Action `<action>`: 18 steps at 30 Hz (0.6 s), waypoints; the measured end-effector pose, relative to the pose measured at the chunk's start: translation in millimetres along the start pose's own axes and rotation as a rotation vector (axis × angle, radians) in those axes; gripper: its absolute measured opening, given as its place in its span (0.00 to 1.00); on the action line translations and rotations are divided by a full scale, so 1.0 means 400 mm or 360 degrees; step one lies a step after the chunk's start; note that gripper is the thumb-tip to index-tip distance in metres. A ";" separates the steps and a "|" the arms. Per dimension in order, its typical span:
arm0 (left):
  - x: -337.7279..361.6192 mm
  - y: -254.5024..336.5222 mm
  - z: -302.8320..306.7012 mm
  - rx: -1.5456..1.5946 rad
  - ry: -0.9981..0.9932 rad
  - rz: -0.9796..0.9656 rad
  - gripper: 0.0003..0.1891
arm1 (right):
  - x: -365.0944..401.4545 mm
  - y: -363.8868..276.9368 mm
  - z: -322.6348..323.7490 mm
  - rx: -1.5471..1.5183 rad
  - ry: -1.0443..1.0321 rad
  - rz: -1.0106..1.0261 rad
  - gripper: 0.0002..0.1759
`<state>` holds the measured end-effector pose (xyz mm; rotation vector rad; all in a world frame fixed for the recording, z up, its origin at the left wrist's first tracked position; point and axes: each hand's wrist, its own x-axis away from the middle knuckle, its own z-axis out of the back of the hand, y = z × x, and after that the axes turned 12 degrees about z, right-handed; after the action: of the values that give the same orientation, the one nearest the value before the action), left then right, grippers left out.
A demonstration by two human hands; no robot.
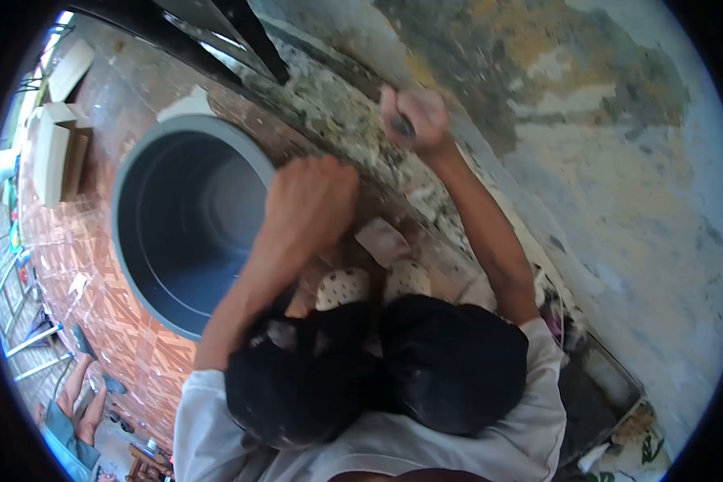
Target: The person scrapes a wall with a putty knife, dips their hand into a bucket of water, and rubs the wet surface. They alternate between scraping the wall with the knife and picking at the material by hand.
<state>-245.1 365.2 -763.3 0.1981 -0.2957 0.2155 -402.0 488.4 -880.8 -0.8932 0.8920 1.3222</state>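
Note:
Beside the rim of a large grey tub [191, 128], my left hand [315, 197] is closed in a fist, its back to the camera; what it grips, if anything, is hidden. Raised near the wall, my right hand [416, 119] is wrapped round a dark handle [402, 124], of which only the end shows. A rough, crumbling strip [329, 112] runs along the wall's base between the two hands. On the floor ahead of my shoes [344, 289] lies a flat pale piece [382, 241]. The tub's visible inside holds nothing.
A stained wall [602, 185] rises at the right. Dark metal legs [257, 48] stand at the top. Cardboard [52, 161] lies at the left on the patterned floor [88, 273]. Another person [72, 426] is at the lower left. Debris [635, 434] lies at the lower right.

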 end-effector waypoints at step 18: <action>-0.001 0.043 -0.070 0.1128 -0.0114 -0.0484 0.13 | -0.367 -0.200 0.429 -0.0122 -0.1891 -0.0958 0.11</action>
<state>-242.3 387.9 -786.8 0.9468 -0.2467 0.0029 -323.9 583.2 -674.9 -0.2495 -0.3410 1.0712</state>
